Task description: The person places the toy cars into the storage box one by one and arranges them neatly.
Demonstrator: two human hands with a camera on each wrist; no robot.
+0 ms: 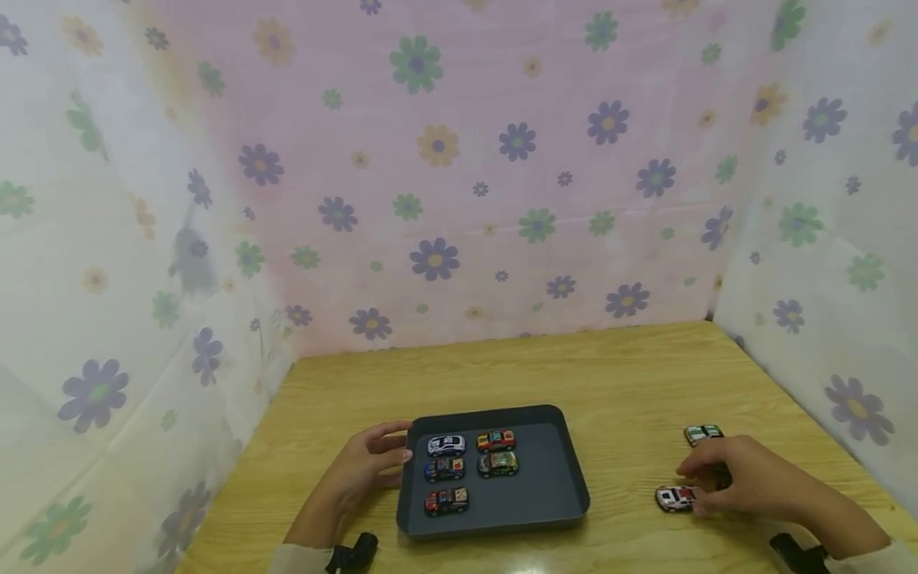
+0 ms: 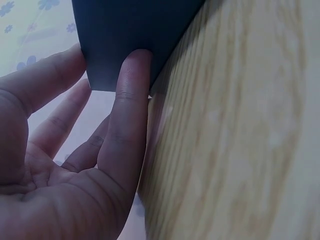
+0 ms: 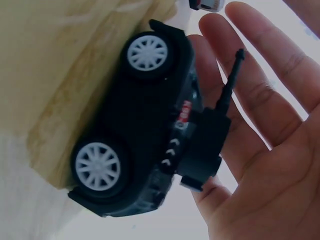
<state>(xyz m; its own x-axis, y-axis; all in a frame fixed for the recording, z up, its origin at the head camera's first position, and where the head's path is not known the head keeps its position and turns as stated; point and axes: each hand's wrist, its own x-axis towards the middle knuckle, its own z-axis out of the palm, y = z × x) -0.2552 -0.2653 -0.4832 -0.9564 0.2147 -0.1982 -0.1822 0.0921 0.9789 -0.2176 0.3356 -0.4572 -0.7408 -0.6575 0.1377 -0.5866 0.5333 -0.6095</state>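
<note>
My left hand (image 1: 369, 461) is at the left side of a dark grey tray (image 1: 566, 478), fingertips against its outer wall near the far corner. In the left wrist view, extended fingers touch the tray (image 2: 110, 30) just above the wood. My right hand (image 1: 746, 482) reaches over the table, thumb and index finger close to a white-and-red toy car (image 1: 674, 499). Beneath the palm is a black toy car (image 3: 145, 120) with white wheels and a gun-like part on its roof, partly hidden in the head view. The right fingers spread behind it in the right wrist view.
Several toy cars stand in the tray's left and middle: a white one (image 1: 446, 446), a blue one (image 1: 445, 469) and a red one (image 1: 446, 501) among them. A green-and-white car (image 1: 703, 434) sits beyond my right hand. Flowered cloth (image 1: 488, 159) surrounds the wooden table (image 1: 624, 375).
</note>
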